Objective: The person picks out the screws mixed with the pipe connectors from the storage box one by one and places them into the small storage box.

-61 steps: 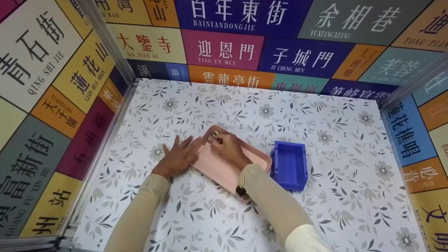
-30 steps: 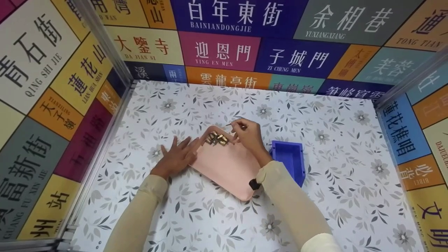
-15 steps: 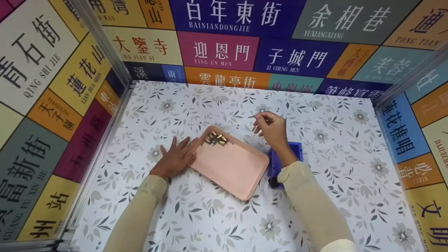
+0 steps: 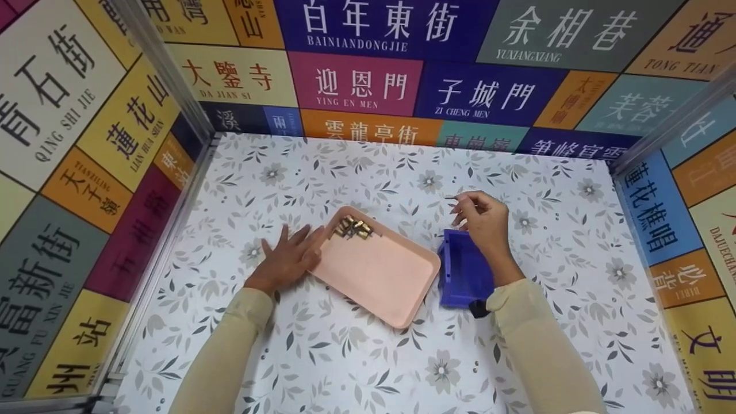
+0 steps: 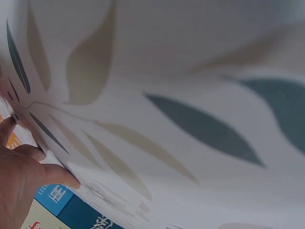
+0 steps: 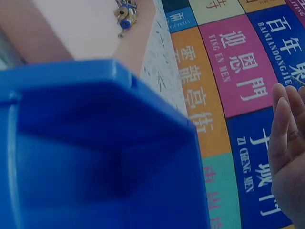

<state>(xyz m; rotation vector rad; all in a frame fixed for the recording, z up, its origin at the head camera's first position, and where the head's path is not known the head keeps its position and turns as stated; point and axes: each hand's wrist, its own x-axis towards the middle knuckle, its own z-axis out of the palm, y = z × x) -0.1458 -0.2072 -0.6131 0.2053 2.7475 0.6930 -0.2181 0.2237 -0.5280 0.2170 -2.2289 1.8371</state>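
Observation:
My right hand [image 4: 487, 221] is raised above the back of the blue plastic bin [image 4: 467, 270], pinching a slim screw-like metal piece [image 4: 451, 197] between thumb and fingertips. In the right wrist view the hand [image 6: 288, 152] appears at the right edge, beside the bin [image 6: 109, 167]. Fingers spread, my left hand [image 4: 284, 261] lies at the left edge of a pink tray [image 4: 379, 273]. A small pile of brass-coloured metal parts [image 4: 352, 227] sits in the tray's far left corner. The left wrist view shows the thumb and fingers of that hand [image 5: 21, 183] against the patterned table.
The table has a white leaf-and-flower cover [image 4: 345, 172]. Printed sign panels [image 4: 356, 83] wall off the back and both sides. The bin stands just right of the tray.
My right hand has lifted the slim metal piece out of the pile and carried it right, over the bin. The left hand has stayed at the tray's edge.

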